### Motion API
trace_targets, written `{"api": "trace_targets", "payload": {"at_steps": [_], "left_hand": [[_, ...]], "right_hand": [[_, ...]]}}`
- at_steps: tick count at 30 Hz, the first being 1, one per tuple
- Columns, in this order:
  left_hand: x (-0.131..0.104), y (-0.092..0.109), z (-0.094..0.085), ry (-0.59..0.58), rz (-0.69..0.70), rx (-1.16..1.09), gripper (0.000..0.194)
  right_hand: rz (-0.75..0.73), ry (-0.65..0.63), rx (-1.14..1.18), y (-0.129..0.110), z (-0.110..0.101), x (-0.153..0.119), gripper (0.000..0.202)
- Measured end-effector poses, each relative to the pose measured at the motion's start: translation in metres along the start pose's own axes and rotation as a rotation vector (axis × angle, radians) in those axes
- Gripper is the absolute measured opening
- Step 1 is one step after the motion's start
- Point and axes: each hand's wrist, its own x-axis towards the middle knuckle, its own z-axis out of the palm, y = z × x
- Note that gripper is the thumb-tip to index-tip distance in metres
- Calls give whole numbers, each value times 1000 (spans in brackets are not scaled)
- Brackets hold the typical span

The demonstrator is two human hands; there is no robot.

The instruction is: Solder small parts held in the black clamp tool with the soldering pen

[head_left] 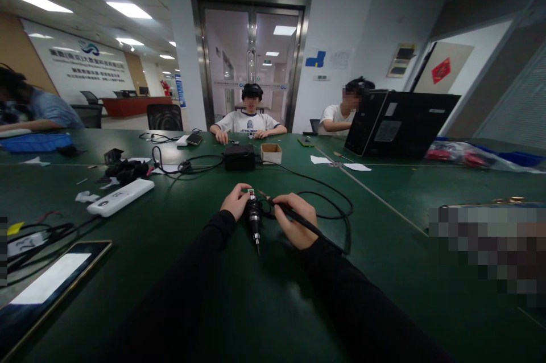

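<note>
In the head view, my left hand is closed, fingertips pinching a small circuit board with green and white on it. My right hand grips a black soldering iron like a pen, its thin tip pointing left, close beside the board. Between my hands, a black cylindrical tool with silver rings and a pointed metal tip lies on the green table, the tip towards me. Its far end is right by the board; whether they touch, I cannot tell.
Black cable loops to the right of my hands. Ahead are a black box and a small open carton. A white power strip and phone lie left. A computer case stands right; people sit around.
</note>
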Motion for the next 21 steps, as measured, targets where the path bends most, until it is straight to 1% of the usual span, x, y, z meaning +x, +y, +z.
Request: {"api": "trace_targets", "payload": {"at_steps": [5, 10, 16, 21], "left_hand": [[-2, 4, -2, 8, -15, 78, 24], [-5, 7, -3, 9, -2, 118, 29], [-12, 19, -7, 0, -11, 200, 27], [-15, 25, -8, 26, -18, 220, 25]], "right_hand": [[-2, 0, 5, 0, 0, 1, 12], [4, 5, 5, 1, 0, 1, 13], [3, 6, -5, 1, 0, 1, 12], [12, 1, -19, 2, -1, 1, 12]]}}
